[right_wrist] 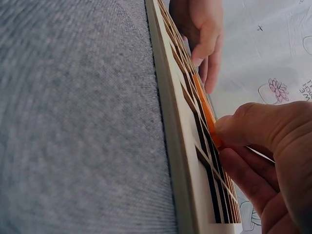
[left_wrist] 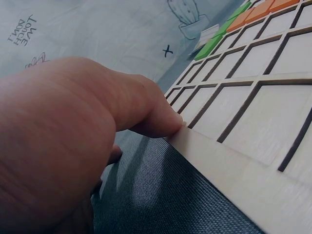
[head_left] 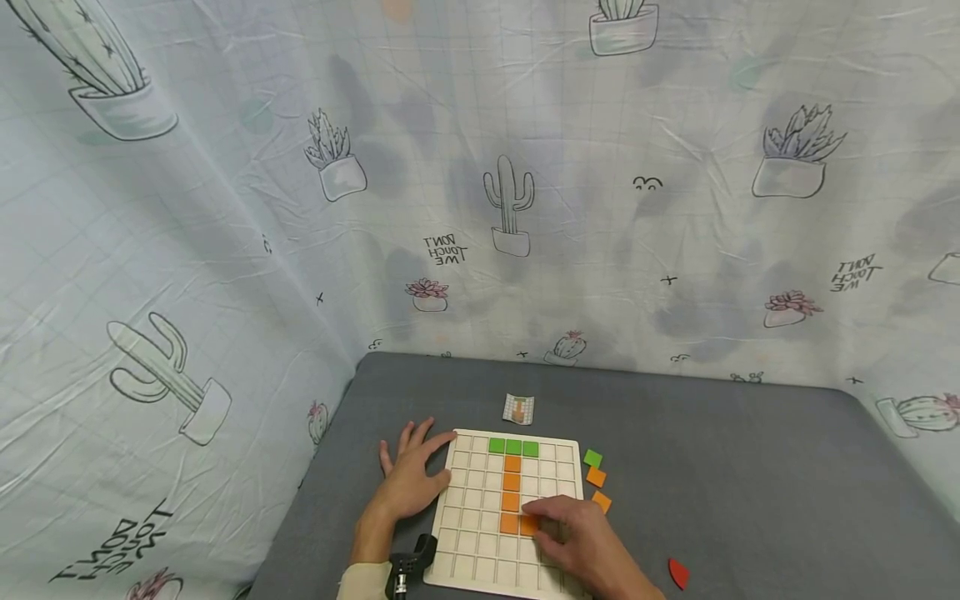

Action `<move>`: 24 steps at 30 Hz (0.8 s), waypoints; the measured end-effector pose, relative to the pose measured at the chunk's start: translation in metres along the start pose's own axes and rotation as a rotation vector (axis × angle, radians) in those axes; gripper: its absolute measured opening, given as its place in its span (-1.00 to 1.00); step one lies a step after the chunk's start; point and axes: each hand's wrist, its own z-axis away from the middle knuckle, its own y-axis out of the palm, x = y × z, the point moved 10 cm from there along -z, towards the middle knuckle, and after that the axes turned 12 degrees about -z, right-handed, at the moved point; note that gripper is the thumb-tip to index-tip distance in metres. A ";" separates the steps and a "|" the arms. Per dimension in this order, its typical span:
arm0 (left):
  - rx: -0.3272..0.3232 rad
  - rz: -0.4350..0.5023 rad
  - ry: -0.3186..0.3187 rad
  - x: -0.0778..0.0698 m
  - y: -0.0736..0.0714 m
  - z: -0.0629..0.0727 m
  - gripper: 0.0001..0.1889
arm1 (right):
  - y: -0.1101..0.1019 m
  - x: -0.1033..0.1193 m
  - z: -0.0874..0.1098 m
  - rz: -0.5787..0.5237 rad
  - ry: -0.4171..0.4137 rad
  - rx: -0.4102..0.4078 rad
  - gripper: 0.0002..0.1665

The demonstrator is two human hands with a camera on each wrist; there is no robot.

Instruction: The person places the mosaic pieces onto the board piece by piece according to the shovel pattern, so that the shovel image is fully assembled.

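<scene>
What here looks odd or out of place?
The red piece lies alone on the table, off the board, and its curved edge sets it apart from the square tiles. The lettering on the cloth also reads backwards. Nothing looks spilled.

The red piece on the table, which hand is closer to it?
Right. The right hand is over the board, left of the red piece; the left hand is farther away, at the board's left edge.
</scene>
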 end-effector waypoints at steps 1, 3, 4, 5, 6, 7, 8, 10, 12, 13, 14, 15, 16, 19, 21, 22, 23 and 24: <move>-0.001 0.000 0.000 0.000 0.000 0.000 -0.36 | 0.000 0.001 0.000 0.006 -0.006 -0.002 -0.61; -0.002 -0.002 -0.002 0.000 -0.001 0.000 -0.36 | 0.002 0.001 -0.001 0.007 -0.006 0.001 -0.61; -0.003 -0.003 -0.003 0.001 -0.001 0.001 -0.36 | 0.002 0.001 -0.001 0.006 -0.007 0.001 -0.61; -0.003 -0.006 -0.004 0.001 -0.001 0.001 -0.36 | 0.003 0.001 -0.001 0.003 -0.003 0.003 -0.61; -0.004 -0.007 -0.004 0.001 -0.001 0.001 -0.36 | 0.003 0.001 -0.002 0.001 -0.001 0.005 -0.61; -0.004 -0.006 -0.004 0.001 -0.001 0.001 -0.36 | 0.003 0.001 -0.001 -0.002 -0.007 -0.001 -0.61; -0.004 -0.005 -0.004 0.000 -0.001 0.001 -0.36 | 0.002 0.002 -0.001 -0.006 -0.013 -0.010 -0.61; -0.005 -0.002 0.000 0.000 -0.002 0.001 -0.36 | -0.002 0.003 0.001 -0.006 -0.039 -0.043 -0.60; -0.004 -0.002 0.003 -0.001 -0.002 0.002 -0.37 | -0.007 0.003 0.004 -0.008 -0.061 -0.082 -0.59; -0.003 0.000 0.005 -0.001 -0.002 0.002 -0.37 | -0.011 0.003 0.006 -0.005 -0.070 -0.104 -0.58; -0.003 -0.001 0.008 -0.001 -0.002 0.002 -0.37 | -0.014 0.001 0.008 -0.006 -0.065 -0.121 -0.58; -0.003 0.000 0.010 -0.001 -0.002 0.002 -0.37 | -0.018 -0.001 0.009 -0.006 -0.053 -0.134 -0.57; -0.003 0.000 0.012 -0.002 -0.002 0.002 -0.37 | -0.022 -0.003 0.011 -0.002 -0.039 -0.142 -0.57; 0.000 0.001 0.016 -0.002 -0.002 0.002 -0.37 | -0.035 -0.011 0.018 0.014 0.027 -0.157 -0.57; 0.003 0.000 0.018 -0.001 -0.001 0.001 -0.37 | -0.044 -0.015 0.023 0.015 0.061 -0.168 -0.57; 0.003 -0.002 0.018 -0.001 -0.001 0.001 -0.37 | -0.049 -0.017 0.026 0.024 0.076 -0.175 -0.58; 0.004 -0.002 0.019 -0.001 -0.001 0.001 -0.37 | -0.053 -0.019 0.029 0.028 0.089 -0.186 -0.58; 0.004 -0.001 0.019 -0.001 -0.001 0.001 -0.38 | -0.057 -0.021 0.032 0.039 0.101 -0.194 -0.58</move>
